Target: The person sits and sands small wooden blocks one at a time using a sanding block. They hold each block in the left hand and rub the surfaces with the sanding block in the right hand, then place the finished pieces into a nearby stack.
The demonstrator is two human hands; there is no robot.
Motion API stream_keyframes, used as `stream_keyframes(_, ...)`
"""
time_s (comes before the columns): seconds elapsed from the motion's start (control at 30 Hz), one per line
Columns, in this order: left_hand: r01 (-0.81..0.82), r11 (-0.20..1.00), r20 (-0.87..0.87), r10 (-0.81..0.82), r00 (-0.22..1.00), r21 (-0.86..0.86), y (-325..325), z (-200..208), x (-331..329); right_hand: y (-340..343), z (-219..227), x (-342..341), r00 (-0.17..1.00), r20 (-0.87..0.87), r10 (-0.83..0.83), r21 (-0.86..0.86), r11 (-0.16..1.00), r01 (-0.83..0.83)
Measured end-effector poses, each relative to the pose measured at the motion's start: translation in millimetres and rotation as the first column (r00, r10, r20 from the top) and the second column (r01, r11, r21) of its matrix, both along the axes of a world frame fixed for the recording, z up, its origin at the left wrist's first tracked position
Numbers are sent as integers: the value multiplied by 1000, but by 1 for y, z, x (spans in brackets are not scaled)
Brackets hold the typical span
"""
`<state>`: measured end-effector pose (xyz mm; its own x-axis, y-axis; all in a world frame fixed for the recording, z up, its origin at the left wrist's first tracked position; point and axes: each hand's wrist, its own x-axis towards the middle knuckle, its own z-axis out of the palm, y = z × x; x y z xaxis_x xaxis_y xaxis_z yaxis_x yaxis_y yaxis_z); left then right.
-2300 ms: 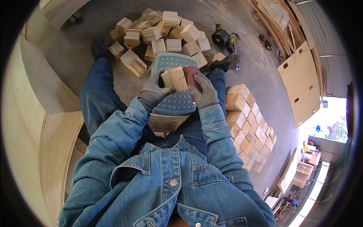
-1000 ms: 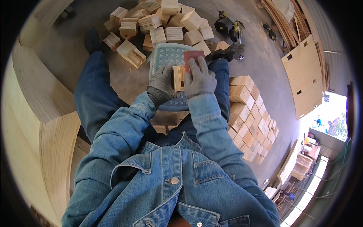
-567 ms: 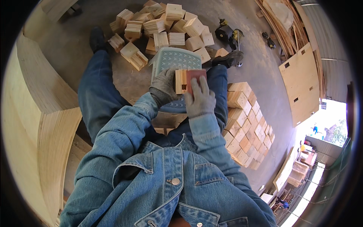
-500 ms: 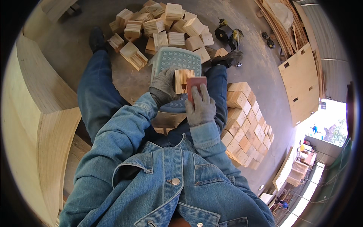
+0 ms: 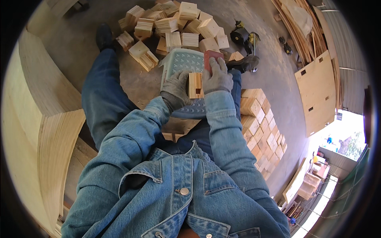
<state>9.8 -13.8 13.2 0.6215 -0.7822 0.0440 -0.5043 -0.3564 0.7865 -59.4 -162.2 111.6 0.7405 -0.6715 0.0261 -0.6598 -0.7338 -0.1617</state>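
Between my knees stands a grey-blue plastic stool (image 5: pixel 180 59) with a raised pattern on its top. My left hand (image 5: pixel 176 88), in a grey glove, grips a plywood block (image 5: pixel 195 85) with a slot in its side, held over the stool. My right hand (image 5: pixel 217 76), also gloved, is closed round a reddish-brown sanding block (image 5: pixel 212 58). That sanding block lies beyond the plywood block's right side, over the stool's far right part. The right palm is close beside the plywood block; whether they touch is hidden.
A loose heap of plywood blocks (image 5: pixel 174 25) covers the floor ahead. Stacked blocks (image 5: pixel 260 131) stand by my right leg. Yellow-and-black power tools (image 5: pixel 243 35) lie past my right foot. Large plywood pieces (image 5: pixel 51 87) rise at the left; boards (image 5: pixel 317 91) lean at the far right.
My right hand has pushed the sanding block forward and slightly right, away from my body. My left hand keeps hold of the plywood block, nearly in place.
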Motion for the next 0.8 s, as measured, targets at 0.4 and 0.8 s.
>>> stream_keyframes(0.4, 22, 998, 63, -25, 998, 60, 3, 10, 2, 51, -2, -116, 991, 33, 126, -96, 988, -122)
stream_keyframes(0.8, 4, 1000, 21, -5, 1000, 15, 1, -4, 0, 15, 4, -39, 996, -45, 78, -97, 992, -82)
